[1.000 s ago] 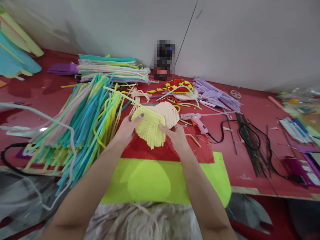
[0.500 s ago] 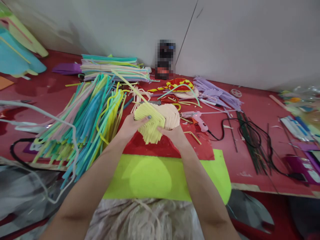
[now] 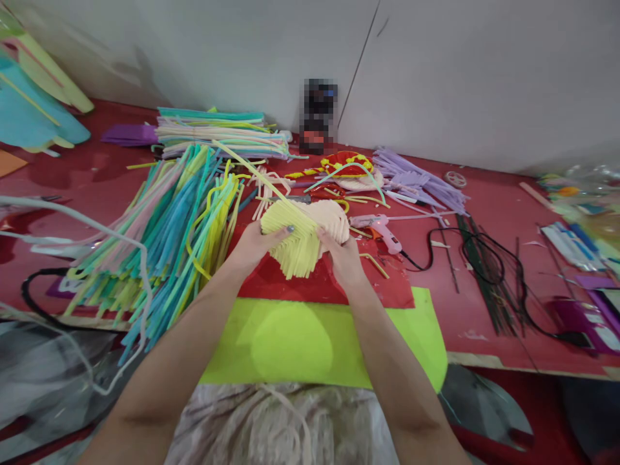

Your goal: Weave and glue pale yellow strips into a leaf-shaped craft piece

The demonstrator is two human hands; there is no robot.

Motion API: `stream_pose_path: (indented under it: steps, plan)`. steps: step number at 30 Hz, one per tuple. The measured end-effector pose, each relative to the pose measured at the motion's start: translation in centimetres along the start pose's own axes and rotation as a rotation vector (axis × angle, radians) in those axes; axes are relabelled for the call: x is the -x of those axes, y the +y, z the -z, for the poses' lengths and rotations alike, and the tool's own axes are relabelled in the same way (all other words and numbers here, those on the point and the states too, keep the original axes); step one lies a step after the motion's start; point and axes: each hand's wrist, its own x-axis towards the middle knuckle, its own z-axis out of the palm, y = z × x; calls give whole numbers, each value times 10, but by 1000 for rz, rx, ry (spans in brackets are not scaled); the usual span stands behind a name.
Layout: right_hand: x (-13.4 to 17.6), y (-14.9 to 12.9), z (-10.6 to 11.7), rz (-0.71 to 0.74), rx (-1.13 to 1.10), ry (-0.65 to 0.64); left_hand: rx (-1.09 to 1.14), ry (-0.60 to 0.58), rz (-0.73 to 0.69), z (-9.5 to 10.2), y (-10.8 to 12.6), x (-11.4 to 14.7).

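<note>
Left hand (image 3: 252, 245), right hand (image 3: 343, 258) both pinching yellow-and-cream strip piece (image 3: 290, 245) above red sheet (image 3: 295, 289), thumbs on top, other fingers mostly hidden. White labels (image 3: 607, 337) on purple pack (image 3: 568, 315) too blurry. Lime mat (image 3: 290, 345) pokes past table edge (image 3: 477, 359), bare patch to right.

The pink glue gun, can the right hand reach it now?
Probably, once free: the right hand holds the yellow and cream bundle, but the pink glue gun lies nearby and nothing big blocks it.
</note>
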Motion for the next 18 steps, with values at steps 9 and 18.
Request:
stream_pose_path:
  steps: [9,18]
  plan:
    - [0,-2,-1,-33,85,17,17,-2,48,0,-2,1]
    - [-1,-2,4,-43,154,38,-19,42,67,1,-3,-2]
